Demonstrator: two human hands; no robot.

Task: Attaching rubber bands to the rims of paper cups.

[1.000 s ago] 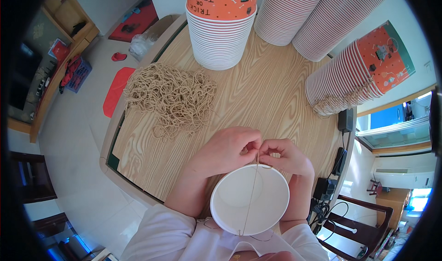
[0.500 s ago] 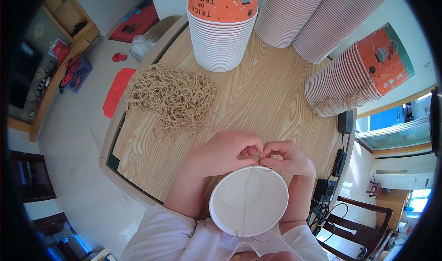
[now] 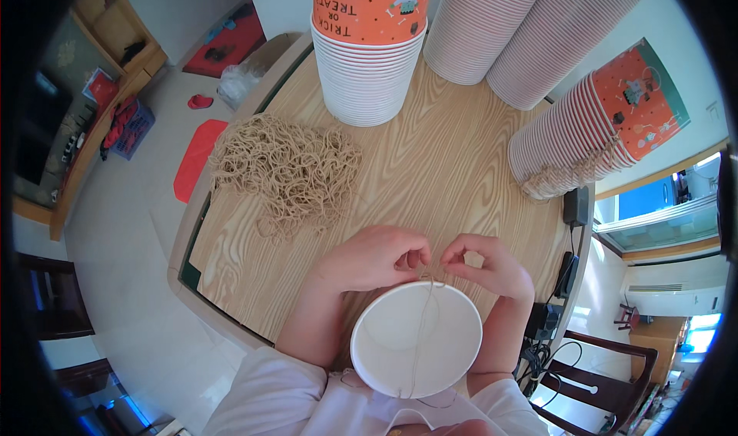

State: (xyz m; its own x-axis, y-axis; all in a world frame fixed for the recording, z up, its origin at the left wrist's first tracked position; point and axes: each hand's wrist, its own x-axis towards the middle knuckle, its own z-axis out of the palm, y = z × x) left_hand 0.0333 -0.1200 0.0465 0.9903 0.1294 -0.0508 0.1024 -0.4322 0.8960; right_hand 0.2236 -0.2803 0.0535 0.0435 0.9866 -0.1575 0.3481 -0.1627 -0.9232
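Note:
A white paper bucket (image 3: 388, 332) rests against my front at the near table edge, its open mouth facing up toward me. A thin strand of tan twine (image 3: 425, 321) runs across the mouth from the far rim to the near rim. Just beyond the far rim, my left hand (image 3: 377, 258) is closed, its thumb and fingers pinching the twine. To its right, my right hand (image 3: 488, 265) is also closed in a pinch on the twine. A small gap separates the two hands. The fine ends between the fingertips are hard to make out.
A tangled heap of tan twine pieces (image 3: 288, 171) lies at the left. Behind it stands a tall stack of orange-and-white buckets (image 3: 365, 75), with more stacks (image 3: 484, 29) at the back. A tilted stack (image 3: 573, 132) with twine handles lies right. Black power adapters (image 3: 575, 205) line the right edge.
My hands, which met at the far rim, have drawn a little apart. The right hand has shifted right, and the twine across the mouth lies slightly further right.

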